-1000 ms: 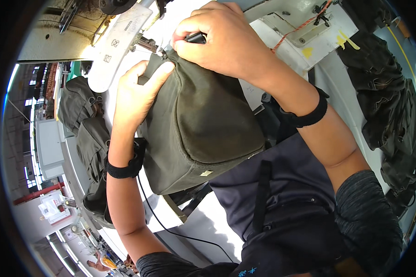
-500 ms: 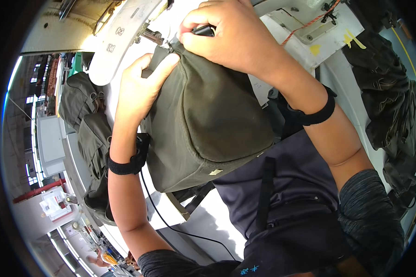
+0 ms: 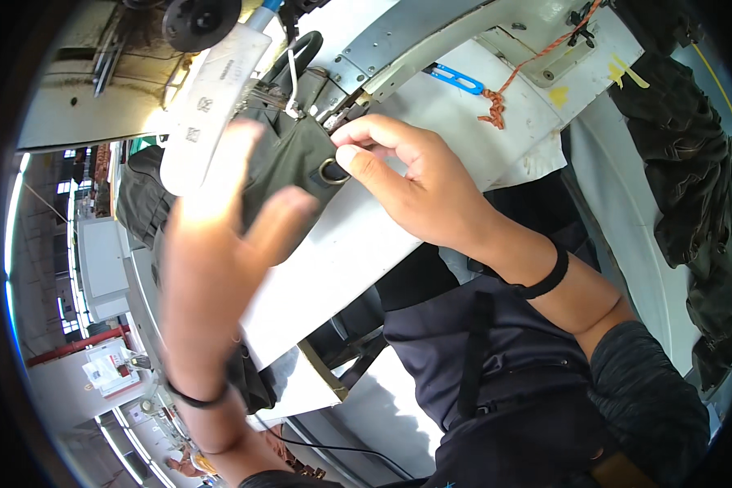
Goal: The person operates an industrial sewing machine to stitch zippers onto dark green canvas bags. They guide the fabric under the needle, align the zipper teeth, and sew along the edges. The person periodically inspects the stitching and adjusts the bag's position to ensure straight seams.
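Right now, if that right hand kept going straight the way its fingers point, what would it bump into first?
Most likely the dark green fabric, close to its metal ring. The right hand seems to be right at its edge, though one view leaves depth uncertain.

Olive-green fabric (image 3: 283, 159), blue slotted tool (image 3: 457, 80), orange cord (image 3: 494, 106), black wristband (image 3: 550, 281)

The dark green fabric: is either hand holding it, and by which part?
The right hand is at the edge of the dark green fabric, beside a metal ring; whether it pinches cannot be told. The left hand, blurred and spread, shows no hold.
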Demonstrator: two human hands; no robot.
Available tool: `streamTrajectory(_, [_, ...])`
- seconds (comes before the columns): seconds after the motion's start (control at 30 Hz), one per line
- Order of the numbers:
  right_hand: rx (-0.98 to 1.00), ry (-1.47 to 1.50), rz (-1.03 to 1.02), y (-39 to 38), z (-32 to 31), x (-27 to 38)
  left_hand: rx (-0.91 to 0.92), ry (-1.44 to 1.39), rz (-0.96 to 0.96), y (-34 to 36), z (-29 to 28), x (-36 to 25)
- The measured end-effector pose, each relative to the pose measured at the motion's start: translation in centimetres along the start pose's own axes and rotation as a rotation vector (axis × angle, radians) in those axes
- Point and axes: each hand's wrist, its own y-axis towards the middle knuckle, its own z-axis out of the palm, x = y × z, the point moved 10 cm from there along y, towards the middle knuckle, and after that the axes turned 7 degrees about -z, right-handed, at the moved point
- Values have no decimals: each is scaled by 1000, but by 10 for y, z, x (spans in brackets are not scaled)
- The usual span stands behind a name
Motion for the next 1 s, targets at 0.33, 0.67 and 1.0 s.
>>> streamTrajectory(0.33, [155,10,191,7,9,17,-537,67,23,-35,71,2])
streamTrajectory(0.67, [123,-179,240,42,7,11,-525,53,12,-34,65,-4])
streamTrajectory(1.0, [42,166,233,5,16,15,-553,46,69,-39,66,-3])
